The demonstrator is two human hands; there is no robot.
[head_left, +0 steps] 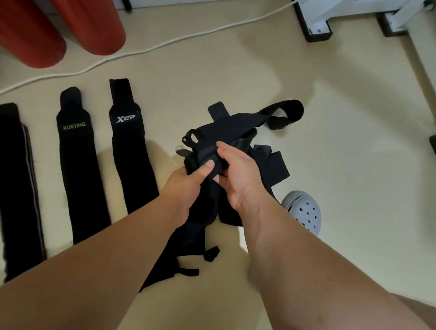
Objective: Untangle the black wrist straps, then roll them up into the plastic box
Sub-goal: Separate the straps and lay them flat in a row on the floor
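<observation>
Lying flat on the cream floor (338,187) in the left half of the frame are three black wrist straps. They sit side by side and apart from one another, with their narrower tab ends toward the top. The leftmost strap (13,190) shows no readable writing and has one pale stripe down its right edge. The middle strap (81,171) carries "XUEYING" in yellow-green letters near its upper end. The third strap (130,159) bears a white "XTEP" logo in the same place.

At the centre is one tangled bundle (229,129) of further black straps; how many are in it cannot be counted. It is matt black fabric, with bands twisted and folded across each other. One band loops out to the upper right, a flat tab sticks up at the top, and thin loops show at its left side. Loose ends trail toward the bottom between the forearms.

The left hand (187,186) grips the bundle from the left, its thumb pressed onto a band. The right hand (237,171) is clamped on the same band from the right with its fingers curled over it, close to the left thumb.

Two red cylinders (93,12) stand at the upper left. One white cable (168,42) runs across the floor below them. One grey perforated clog (306,213) lies just right of the right wrist. A white frame (321,8) with three black feet fills the upper right.
</observation>
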